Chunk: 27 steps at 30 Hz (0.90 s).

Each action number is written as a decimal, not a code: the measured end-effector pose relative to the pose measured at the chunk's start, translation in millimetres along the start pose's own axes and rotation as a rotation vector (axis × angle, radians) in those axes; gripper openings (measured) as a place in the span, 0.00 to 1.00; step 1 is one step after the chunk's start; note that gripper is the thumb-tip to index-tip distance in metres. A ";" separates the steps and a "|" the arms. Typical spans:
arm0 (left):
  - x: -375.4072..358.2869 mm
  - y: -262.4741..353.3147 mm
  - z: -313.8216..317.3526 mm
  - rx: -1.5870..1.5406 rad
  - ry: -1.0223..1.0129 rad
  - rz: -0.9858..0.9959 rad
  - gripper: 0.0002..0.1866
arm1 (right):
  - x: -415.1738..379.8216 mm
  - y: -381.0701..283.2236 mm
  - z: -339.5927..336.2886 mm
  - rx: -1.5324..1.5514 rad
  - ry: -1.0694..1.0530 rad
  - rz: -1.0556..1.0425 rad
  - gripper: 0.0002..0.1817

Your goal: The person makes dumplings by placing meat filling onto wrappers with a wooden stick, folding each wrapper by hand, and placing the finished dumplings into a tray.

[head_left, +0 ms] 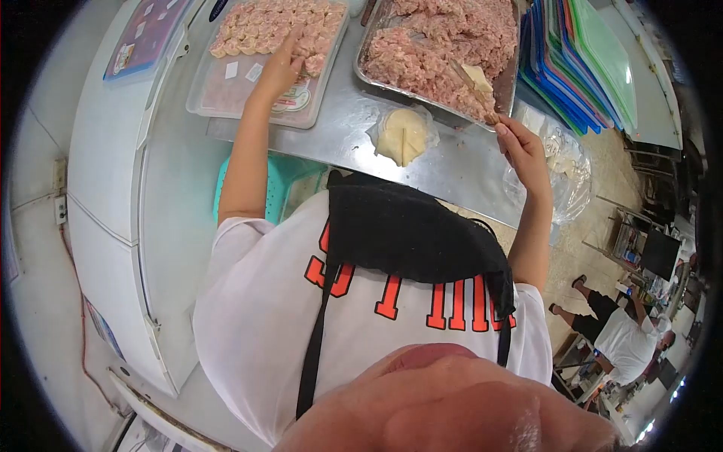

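Observation:
Over a flat plastic tray point(203, 96) at the upper left, my left hand point(280, 69) touches the rows of small meat-filled dumplings point(256, 30); whether its fingers hold one is hidden. My right hand point(521, 151) pinches the handle of a thin spatula point(483, 98) at the near right corner of a metal pan point(422, 96). Ground meat point(437, 60) fills that pan, and a pale wrapper point(477, 77) lies by the spatula's blade. Between my hands, a stack of round dough wrappers point(403, 135) sits on plastic on the steel table.
Colored plastic lids or trays point(580, 60) stand stacked at the upper right. A clear plastic bag point(561, 169) lies beside my right forearm. Below the table edge is a turquoise basket point(275, 184). White freezers point(105, 188) line the left. Another person point(625, 339) works far right.

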<state>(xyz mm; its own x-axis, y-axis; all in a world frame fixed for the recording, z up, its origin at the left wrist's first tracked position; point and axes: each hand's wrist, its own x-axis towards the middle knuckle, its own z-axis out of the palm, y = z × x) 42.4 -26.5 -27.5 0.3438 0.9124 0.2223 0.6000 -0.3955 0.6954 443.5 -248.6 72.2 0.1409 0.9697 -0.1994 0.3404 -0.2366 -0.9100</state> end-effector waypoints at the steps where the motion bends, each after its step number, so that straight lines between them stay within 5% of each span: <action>1: 2.1 6.1 -1.3 -0.045 -0.053 -0.135 0.34 | -0.1 1.0 -2.0 0.000 -0.003 -0.003 0.19; 8: 3.7 -6.7 0.1 0.118 -0.044 -0.008 0.35 | 3.6 8.8 -18.1 0.007 -0.018 -0.010 0.19; 11: -2.1 20.6 -11.8 0.062 -0.105 -0.226 0.35 | 4.2 17.3 -28.3 0.032 -0.018 -0.015 0.19; 13: -5.3 15.6 -7.3 0.230 0.142 0.027 0.34 | 3.6 19.7 -35.2 0.027 -0.016 -0.003 0.19; 20: 0.6 74.8 19.9 0.343 0.058 0.035 0.26 | 6.8 36.8 -61.2 -0.034 0.019 -0.058 0.17; 22: 7.9 103.6 39.9 0.377 0.131 0.252 0.22 | 5.6 31.0 -69.9 0.009 0.047 -0.037 0.17; 27: 25.4 174.2 131.9 0.087 -0.073 0.527 0.15 | 6.8 37.2 -87.6 0.175 0.107 -0.022 0.19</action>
<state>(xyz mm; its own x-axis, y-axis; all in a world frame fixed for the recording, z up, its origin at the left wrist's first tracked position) 250.9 -86.2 9.2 0.6616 0.5795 0.4759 0.3894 -0.8078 0.4425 538.5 -256.1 68.9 0.2361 0.9605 -0.1473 0.1794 -0.1921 -0.9648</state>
